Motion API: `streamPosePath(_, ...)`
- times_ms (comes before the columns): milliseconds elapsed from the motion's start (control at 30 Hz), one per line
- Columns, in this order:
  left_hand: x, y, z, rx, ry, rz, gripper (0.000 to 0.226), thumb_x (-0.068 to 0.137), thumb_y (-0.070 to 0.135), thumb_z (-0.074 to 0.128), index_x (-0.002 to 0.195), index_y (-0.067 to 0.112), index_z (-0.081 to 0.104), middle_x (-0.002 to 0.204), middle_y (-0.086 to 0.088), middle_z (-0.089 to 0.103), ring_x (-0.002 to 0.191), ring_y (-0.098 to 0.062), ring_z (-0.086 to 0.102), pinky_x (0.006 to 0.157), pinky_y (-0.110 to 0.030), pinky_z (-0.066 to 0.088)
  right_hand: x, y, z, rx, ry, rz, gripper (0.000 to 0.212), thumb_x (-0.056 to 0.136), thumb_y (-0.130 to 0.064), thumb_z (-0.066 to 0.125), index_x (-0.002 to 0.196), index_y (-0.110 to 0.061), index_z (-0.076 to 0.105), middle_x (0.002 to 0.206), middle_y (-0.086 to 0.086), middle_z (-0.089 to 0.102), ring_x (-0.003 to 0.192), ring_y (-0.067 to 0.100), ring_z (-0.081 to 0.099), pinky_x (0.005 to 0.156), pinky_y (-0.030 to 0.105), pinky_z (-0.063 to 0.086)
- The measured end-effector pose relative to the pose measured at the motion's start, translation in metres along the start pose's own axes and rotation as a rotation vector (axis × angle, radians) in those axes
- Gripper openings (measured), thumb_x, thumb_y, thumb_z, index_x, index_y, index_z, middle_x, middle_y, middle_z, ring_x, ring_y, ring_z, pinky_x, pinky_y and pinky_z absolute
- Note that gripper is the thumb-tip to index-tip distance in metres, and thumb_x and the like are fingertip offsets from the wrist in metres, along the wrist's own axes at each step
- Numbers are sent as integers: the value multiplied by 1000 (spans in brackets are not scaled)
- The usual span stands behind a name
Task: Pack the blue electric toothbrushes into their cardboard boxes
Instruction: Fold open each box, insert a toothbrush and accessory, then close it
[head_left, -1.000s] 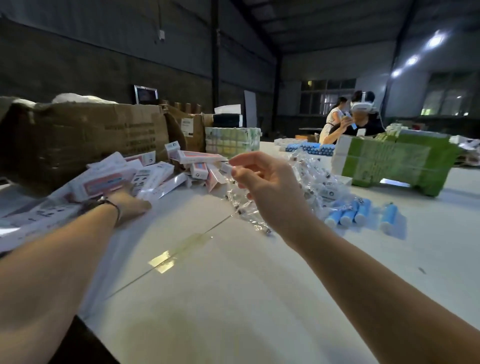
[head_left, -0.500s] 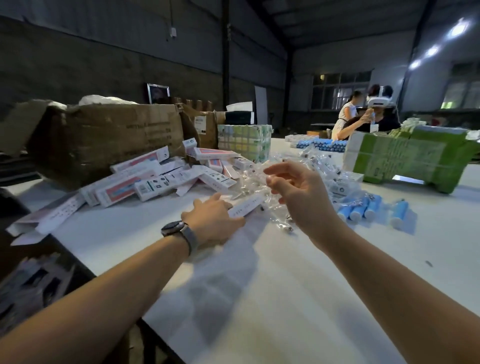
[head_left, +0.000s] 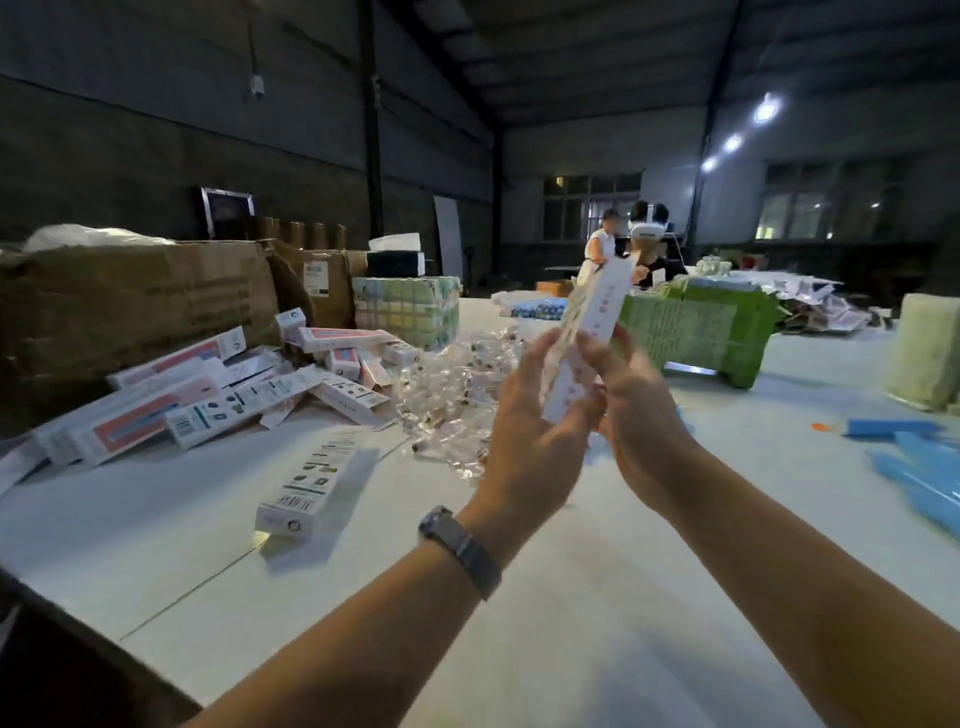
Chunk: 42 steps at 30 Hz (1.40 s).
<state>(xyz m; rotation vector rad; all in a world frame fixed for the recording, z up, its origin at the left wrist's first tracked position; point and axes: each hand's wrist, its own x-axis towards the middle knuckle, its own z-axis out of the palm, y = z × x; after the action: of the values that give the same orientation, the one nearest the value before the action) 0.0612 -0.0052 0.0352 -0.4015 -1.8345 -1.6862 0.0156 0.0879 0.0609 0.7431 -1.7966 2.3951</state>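
Head view: both hands holding one long cardboard box up over the white table (head_left: 597, 649).

We are watching the left hand (head_left: 535, 431) and right hand (head_left: 641, 415) gripping the lower part of a white cardboard box (head_left: 592, 332), which is tilting up and slightly right, fingers curling round it from either side. We are noting a wristwatch (head_left: 460, 545) on the left wrist. Left of the held box, a pile of boxes (head_left: 223, 395) is lying beside a heap of clear plastic bags (head_left: 447, 395); one single box (head_left: 306, 478) is lying nearer us. Far right of the held box, blue toothbrushes (head_left: 914, 452) are lying on the table. Behind it, a green crate (head_left: 696, 327) is standing.
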Motion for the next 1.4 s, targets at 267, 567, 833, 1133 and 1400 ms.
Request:
streamPosePath(267, -9, -27, 62, -202, -173, -302, 72, 95, 7, 59, 145, 38, 18, 124, -12, 64, 104, -15, 67, 84, -30, 51, -8, -7, -82, -242, -93, 15, 55, 84, -12, 74, 131, -28, 50, 112, 10, 65, 89, 17, 72, 68, 29, 58)
streamPosePath(567, -16, -45, 51, -195, -146, -215, 52, 72, 37, 74, 116, 21, 52, 101, -6, 69, 89, -15, 71, 63, -21, 54, -15, 0, -90, -283, -262, 81, 44, 85, -38, 70, 125, -28, 53, 118, 6, 67, 106, 25, 67, 92, 47, 56)
streamPosePath(833, -20, -48, 40, -170, -291, -141, 44, 75, 36, 63, 118, 39, 51, 113, 2, 67, 99, -24, 71, 85, -47, 59, -20, -5, -75, -428, -254, 0, 51, 77, -44, 66, 118, -15, 56, 103, 6, 65, 93, 23, 67, 87, 48, 58)
streamPosePath(1133, -26, -53, 49, -87, -224, -59, 66, 73, 7, 85, 103, 50, 45, 97, 12, 69, 83, -11, 71, 62, -22, 57, -24, -33, -167, -900, 177, 52, 37, 87, -63, 55, 109, -33, 61, 112, -5, 66, 100, 17, 60, 79, 33, 49)
streamPosePath(1400, -31, -50, 54, -123, -305, -134, 53, 79, 21, 82, 115, 40, 47, 93, 2, 70, 84, -24, 73, 64, -22, 58, -58, -26, -278, -1852, 413, 617, 29, 90, -20, 50, 118, -23, 57, 122, 3, 56, 112, 26, 51, 80, 36, 44)
